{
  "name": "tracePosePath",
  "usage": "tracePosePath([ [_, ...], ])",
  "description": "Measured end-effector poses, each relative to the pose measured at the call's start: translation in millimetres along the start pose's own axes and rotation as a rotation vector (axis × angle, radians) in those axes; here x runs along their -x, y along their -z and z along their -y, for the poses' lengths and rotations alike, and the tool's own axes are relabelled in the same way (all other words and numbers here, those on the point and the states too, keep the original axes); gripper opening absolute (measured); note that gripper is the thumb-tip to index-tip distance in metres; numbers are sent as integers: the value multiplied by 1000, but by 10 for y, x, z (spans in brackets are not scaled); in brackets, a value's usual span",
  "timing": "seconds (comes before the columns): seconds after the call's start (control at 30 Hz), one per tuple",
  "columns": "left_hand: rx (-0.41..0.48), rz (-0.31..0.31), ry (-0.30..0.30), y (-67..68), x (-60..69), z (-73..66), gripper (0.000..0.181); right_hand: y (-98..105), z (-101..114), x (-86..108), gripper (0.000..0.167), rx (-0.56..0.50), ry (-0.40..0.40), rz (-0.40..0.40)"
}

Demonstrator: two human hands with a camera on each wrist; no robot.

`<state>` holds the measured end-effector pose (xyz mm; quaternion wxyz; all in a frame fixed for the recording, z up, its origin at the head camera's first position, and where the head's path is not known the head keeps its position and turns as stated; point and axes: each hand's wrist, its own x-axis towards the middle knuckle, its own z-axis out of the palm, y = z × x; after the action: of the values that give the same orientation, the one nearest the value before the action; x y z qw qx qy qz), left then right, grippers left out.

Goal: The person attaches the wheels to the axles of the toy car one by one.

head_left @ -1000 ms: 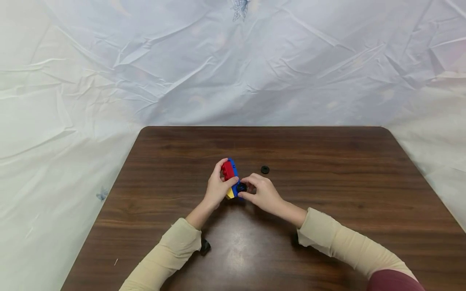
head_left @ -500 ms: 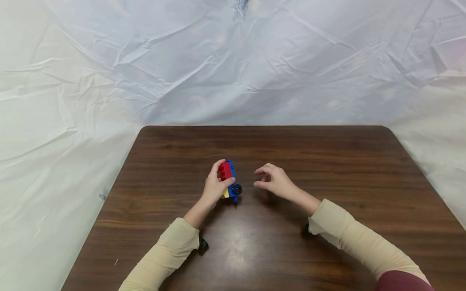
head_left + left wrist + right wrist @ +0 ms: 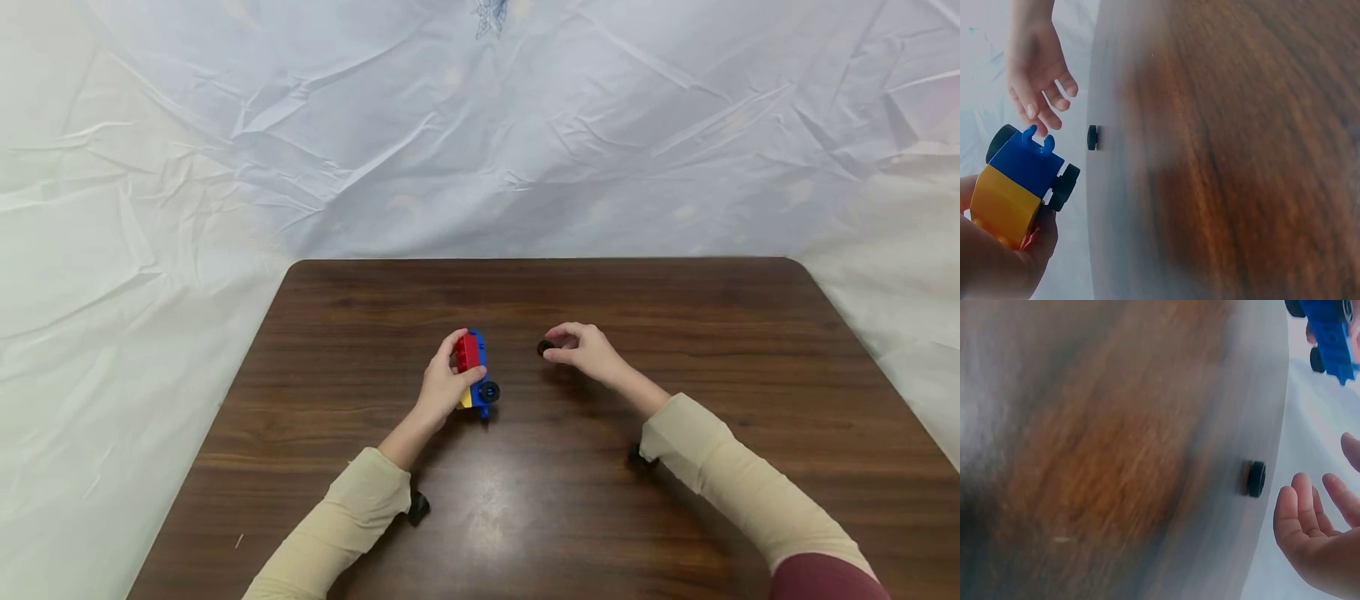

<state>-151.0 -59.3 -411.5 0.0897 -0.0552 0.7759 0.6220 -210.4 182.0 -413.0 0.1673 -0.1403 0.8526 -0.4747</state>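
My left hand (image 3: 441, 387) grips a toy car (image 3: 471, 350) built of red, yellow and blue bricks, its side turned towards the right. A black wheel (image 3: 490, 392) sits on its near end. The left wrist view shows the yellow bricks (image 3: 1005, 200) and a blue hooked end (image 3: 1032, 156); in the right wrist view the blue underside (image 3: 1333, 344) carries several wheels. A loose black wheel (image 3: 544, 347) lies on the table at the fingertips of my right hand (image 3: 588, 350). In the right wrist view those fingers are spread beside the loose wheel (image 3: 1257, 479), apart from it.
The brown wooden table (image 3: 675, 317) has rounded far corners. Crumpled pale sheeting (image 3: 480, 150) hangs behind it and along both sides. Black devices are at the left wrist (image 3: 418, 507) and the right wrist (image 3: 642, 456).
My right hand has let go of the wheel on the car and moved right and away to the loose wheel. My left hand keeps hold of the car, nearly unmoved.
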Motion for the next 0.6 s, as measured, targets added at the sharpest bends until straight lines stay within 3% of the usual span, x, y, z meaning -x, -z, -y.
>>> tracePosePath([
  [0.27, 20, 18, 26, 18, 66, -116, 63, 57, -74, -134, 45, -61, -79, 5],
  [0.4, 20, 26, 33, 31, 164, -265, 63, 72, -98, -193, 45, -70, -107, 8],
  [0.5, 12, 27, 25, 30, 173, -271, 62, 67, -117, -227, 44, -51, -112, 26],
  [0.6, 24, 34, 23, 28, 117, -181, 63, 44, -139, -261, 43, 5, -107, 47],
])
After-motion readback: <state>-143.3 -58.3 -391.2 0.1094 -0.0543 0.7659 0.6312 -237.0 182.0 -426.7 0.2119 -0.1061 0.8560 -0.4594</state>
